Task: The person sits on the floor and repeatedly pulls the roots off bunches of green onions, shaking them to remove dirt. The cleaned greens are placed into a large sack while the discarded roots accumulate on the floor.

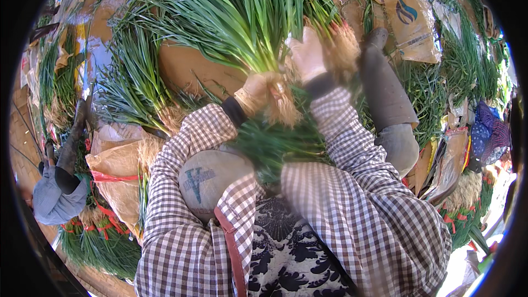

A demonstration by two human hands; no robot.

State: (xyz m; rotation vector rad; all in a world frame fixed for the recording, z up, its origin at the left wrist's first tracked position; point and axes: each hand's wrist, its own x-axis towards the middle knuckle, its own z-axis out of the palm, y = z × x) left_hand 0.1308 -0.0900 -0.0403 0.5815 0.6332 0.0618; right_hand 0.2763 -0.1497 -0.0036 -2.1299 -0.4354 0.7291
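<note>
In the head view my left hand (253, 90), in a pale glove, is closed around the base of a bunch of long green leafy stalks (247, 29); the bunch's pale roots hang below the fist. My right hand (307, 55), also gloved and slightly blurred, is up against the right side of this bunch, its fingers partly hidden by leaves. Just right of that hand lies another bunch with reddish bases and long roots (344, 43). A further loose bunch (159, 99) rests to the left, roots toward me.
Loose greens (284, 144) lie between my knees. Bundles tied with red strips (93, 231) stand at lower left, more at lower right (462, 202). A printed brown sack (408, 20) lies at upper right. Co-workers sit at the far left (60, 194) and far right (491, 132).
</note>
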